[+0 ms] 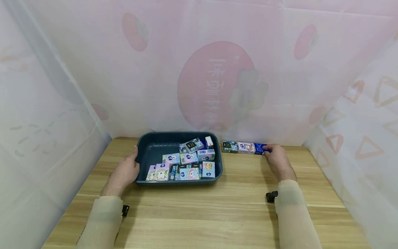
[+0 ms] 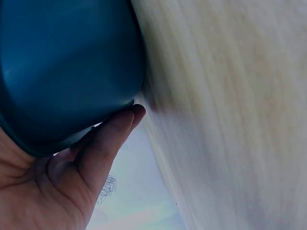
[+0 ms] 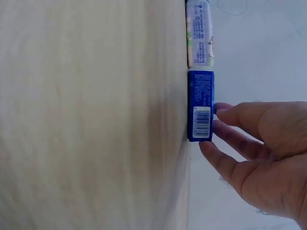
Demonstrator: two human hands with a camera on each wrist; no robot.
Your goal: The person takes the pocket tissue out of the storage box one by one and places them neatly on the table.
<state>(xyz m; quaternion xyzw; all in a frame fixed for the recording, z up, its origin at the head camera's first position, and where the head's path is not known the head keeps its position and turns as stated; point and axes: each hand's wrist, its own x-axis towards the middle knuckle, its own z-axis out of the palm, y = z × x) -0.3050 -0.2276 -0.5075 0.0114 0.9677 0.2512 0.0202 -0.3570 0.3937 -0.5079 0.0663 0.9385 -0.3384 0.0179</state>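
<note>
plainly, the left hand (image 1: 124, 172) holds the left rim of a dark blue-green tray (image 1: 178, 183), with the thumb at the rim and the fingers only slightly bent along the outer wall; the right hand (image 1: 278, 160), at the middle right of the head frame, has its fingers loosely spread, the tips touching the top and right end of a blue box (image 3: 200, 106); in the right wrist view a barcode label (image 3: 201, 122) shows on that box's side.

the blue box is the right end of a short row; a white box (image 1: 246, 147) with a printed figure touches it, and a dark patterned box (image 1: 230, 146) makes the left end, just beside the tray's upper right corner; the tray sits a little below the centre of the frame, with small boxes (image 1: 189, 158) heaped in its right and lower parts; one tilted box (image 1: 194, 145) lies across others near the top of the heap.

farther out, pale sleeves (image 1: 102, 221) come up from the lower edge; the wooden table (image 1: 199, 221) spreads beneath everything; behind it, a pink cloth (image 1: 168, 41) fills the upper frame, printed with strawberries (image 1: 135, 31).
</note>
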